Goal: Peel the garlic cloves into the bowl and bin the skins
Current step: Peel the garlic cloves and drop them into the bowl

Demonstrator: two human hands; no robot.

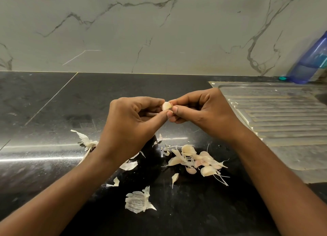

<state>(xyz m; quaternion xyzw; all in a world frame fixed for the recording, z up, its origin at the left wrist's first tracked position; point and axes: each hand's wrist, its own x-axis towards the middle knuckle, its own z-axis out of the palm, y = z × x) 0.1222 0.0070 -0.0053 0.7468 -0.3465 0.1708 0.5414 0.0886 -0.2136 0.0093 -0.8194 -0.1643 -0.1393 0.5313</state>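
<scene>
A pale garlic clove (166, 105) is pinched between both hands above the black counter. My left hand (134, 122) grips it from the left with thumb and forefinger, and my right hand (200, 110) pinches its right end. A thin strip of skin (153, 114) sticks out under my left fingers. Below the hands lies a heap of several garlic cloves (196, 160) mixed with papery skins. Loose skins (138, 200) lie scattered nearer me. A dark round shape (152, 152), possibly the bowl, sits under my left wrist, mostly hidden.
A steel sink drainboard (276, 115) fills the right side of the black counter (44, 112). A blue plastic bottle (311, 62) leans against the marble wall at the far right. A garlic stalk with skin (86, 142) lies left of my left wrist.
</scene>
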